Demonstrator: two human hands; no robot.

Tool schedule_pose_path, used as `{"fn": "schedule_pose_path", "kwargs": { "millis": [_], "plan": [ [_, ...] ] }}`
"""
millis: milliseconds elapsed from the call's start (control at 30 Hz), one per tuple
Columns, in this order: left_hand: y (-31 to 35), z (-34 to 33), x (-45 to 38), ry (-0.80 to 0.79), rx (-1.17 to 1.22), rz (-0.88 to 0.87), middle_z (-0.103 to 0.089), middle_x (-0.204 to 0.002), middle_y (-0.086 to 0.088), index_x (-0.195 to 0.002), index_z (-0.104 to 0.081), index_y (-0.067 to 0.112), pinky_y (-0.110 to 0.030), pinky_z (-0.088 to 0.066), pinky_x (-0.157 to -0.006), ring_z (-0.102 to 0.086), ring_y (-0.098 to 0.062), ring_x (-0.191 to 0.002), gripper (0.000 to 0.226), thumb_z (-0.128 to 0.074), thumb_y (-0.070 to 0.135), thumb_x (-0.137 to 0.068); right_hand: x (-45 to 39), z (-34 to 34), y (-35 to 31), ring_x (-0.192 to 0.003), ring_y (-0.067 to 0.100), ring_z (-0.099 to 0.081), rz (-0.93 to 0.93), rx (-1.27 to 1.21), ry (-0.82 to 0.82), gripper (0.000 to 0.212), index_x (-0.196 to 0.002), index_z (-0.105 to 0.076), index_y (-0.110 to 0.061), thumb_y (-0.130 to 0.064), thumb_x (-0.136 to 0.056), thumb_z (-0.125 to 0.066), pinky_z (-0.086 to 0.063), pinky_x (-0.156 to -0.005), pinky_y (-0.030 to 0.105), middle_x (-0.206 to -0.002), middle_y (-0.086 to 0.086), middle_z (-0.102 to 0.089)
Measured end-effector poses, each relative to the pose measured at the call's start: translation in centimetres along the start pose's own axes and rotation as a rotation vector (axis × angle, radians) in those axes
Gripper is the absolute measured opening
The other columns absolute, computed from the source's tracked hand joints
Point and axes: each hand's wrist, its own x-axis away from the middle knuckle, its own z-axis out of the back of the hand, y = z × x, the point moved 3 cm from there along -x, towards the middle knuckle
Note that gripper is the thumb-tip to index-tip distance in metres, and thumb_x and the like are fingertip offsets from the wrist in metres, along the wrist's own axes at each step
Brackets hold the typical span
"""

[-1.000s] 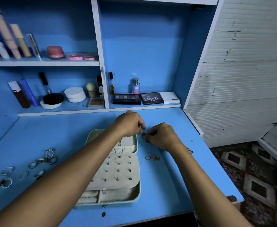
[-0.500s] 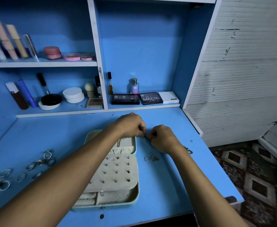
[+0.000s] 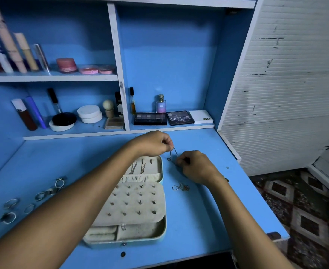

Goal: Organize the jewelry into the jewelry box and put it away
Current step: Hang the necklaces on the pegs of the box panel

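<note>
We cannot make out the clasp of the thin chain [image 3: 173,154], too small between the fingertips. Our left forearm [image 3: 93,193] covers part of the jewelry box [image 3: 160,232]. The rings [image 3: 43,195] at left are blurred.

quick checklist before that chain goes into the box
1. Chain pinched by both hands, left hand and right hand: ok.
2. Chain lifted off the blue desk: cannot tell; its lower end hangs close to the surface.
3. Jewelry box open, lid flat: ok.
4. Free hook in the lid: cannot tell; two chains hang there.
5. Chain untangled: cannot tell.
6. All jewelry stowed: not ok; rings and another chain lie on the desk.
</note>
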Motion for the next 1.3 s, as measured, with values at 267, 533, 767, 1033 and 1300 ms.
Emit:
{"fn": "schedule_pose_path", "kwargs": {
  "millis": [267,533,767,1033,1300],
  "plan": [
    [-0.4,0.2,0.9,-0.03,0.256,0.009,-0.073,-0.089,0.012,-0.095,-0.059,0.021,-0.027,-0.045,-0.083,-0.058,-0.009,-0.087,0.007,-0.054,0.019,-0.099,0.2,0.5,0.7,-0.057,0.006,-0.049,-0.034,-0.261,0.015,0.019,-0.092,-0.071,-0.015,-0.029,-0.097,-0.061,-0.041,-0.054,0.013,-0.069,-0.005,-0.06],
    [-1.1,2.0,3.2,0.016,0.358,0.016,-0.069,-0.087,0.004,-0.095,-0.061,0.017,-0.014,-0.043,-0.069,-0.06,-0.006,-0.081,0.007,-0.058,0.011,-0.097,0.9,0.8,-0.4,-0.075,0.018,-0.047,0.031,-0.569,0.005,0.015,-0.093,-0.07,-0.014,-0.023,-0.099,-0.061,-0.04,-0.057,0.02,-0.079,-0.002,-0.067],
    [-2.2,2.1,4.5,-0.066,0.388,0.035,-0.071,-0.09,0.006,-0.085,-0.064,0.021,-0.025,-0.037,-0.067,-0.06,-0.006,-0.085,0.014,-0.061,0.012,-0.094,1.5,1.8,-3.3,-0.066,0.014,-0.051,0.175,-0.406,0.037,0.017,-0.089,-0.072,-0.016,-0.029,-0.097,-0.064,-0.042,-0.056,0.019,-0.073,0.002,-0.063],
    [-2.2,0.6,5.9,-0.077,0.354,-0.121,-0.072,-0.104,0.006,-0.105,-0.066,0.026,-0.035,-0.05,-0.101,-0.066,-0.016,-0.104,0.057,-0.078,0.049,-0.054,1.7,2.3,-6.2,-0.057,-0.001,-0.051,0.29,-0.054,-0.022,0.018,-0.078,-0.07,-0.033,-0.031,-0.095,-0.065,-0.041,-0.056,0.012,-0.065,-0.014,-0.062],
    [-1.8,0.6,6.8,0.051,0.473,-0.177,-0.075,-0.099,0.002,-0.107,-0.065,0.026,-0.048,-0.046,-0.101,-0.068,-0.019,-0.098,0.03,-0.076,0.026,-0.079,2.0,2.5,-7.4,-0.075,0.015,-0.063,0.328,-0.048,-0.042,0.01,-0.085,-0.072,-0.032,-0.034,-0.094,-0.067,-0.054,-0.075,0.033,-0.076,-0.01,-0.067]
  ]
}}
